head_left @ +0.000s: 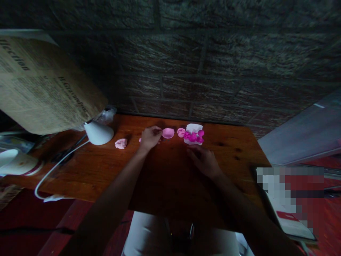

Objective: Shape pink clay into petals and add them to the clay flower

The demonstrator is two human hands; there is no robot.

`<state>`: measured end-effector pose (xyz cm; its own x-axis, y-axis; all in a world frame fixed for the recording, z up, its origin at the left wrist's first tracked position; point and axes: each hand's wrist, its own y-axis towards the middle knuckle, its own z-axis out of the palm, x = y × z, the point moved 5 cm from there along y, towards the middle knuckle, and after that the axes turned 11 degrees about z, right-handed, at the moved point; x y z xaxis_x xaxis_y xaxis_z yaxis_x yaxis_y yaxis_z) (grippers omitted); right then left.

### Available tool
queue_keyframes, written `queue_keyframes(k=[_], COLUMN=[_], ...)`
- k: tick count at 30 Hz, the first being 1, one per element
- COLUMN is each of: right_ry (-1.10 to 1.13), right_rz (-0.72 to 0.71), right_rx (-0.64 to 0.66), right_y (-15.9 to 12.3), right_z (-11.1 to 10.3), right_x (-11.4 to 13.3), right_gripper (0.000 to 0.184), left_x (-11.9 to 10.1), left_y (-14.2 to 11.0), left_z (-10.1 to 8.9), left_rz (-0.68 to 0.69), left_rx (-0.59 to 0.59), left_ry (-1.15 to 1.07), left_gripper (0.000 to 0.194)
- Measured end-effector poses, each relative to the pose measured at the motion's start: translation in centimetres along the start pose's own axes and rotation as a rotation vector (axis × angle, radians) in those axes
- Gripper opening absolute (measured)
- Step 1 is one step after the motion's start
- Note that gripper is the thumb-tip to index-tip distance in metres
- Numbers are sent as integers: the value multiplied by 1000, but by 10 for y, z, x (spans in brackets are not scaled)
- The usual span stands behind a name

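My left hand (151, 138) is closed in a pinch at the left edge of a thin, light-pink oval piece (168, 133). Part of another pink lump (140, 140) shows behind that hand. Just right of the oval is a crumpled, round pink piece (181, 132). Beside it, bright magenta shapes (193, 137) lie in a small white tray with a raised back (194, 127). My right hand (205, 160) rests in front of the tray, its thumb and forefinger a little apart and nothing visible between them. Farther left sits a rough pink lump (121, 143).
A lamp with a newsprint shade (50, 85) and white base (99, 133) stands on the wooden table (106, 177), its cord curving over the front edge. A paper cup (18, 161) lies far left. Behind is a dark brick wall (170, 64); a tablet-like object (295, 225) is at right.
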<state>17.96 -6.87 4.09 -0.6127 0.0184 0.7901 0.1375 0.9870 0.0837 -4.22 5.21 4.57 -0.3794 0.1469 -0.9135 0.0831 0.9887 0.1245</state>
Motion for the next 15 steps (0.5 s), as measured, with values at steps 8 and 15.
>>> queue_keyframes(k=[8, 15], right_ry=[-14, -10], right_rz=[1, -8], right_rx=[32, 43], right_y=[1, 1], right_z=[-1, 0], right_x=[0, 0], right_gripper=[24, 23], left_x=[3, 3], left_y=[-3, -1], left_z=[5, 5], left_rz=[-33, -5], left_rx=[19, 21], left_ry=[82, 99], left_gripper=[16, 13])
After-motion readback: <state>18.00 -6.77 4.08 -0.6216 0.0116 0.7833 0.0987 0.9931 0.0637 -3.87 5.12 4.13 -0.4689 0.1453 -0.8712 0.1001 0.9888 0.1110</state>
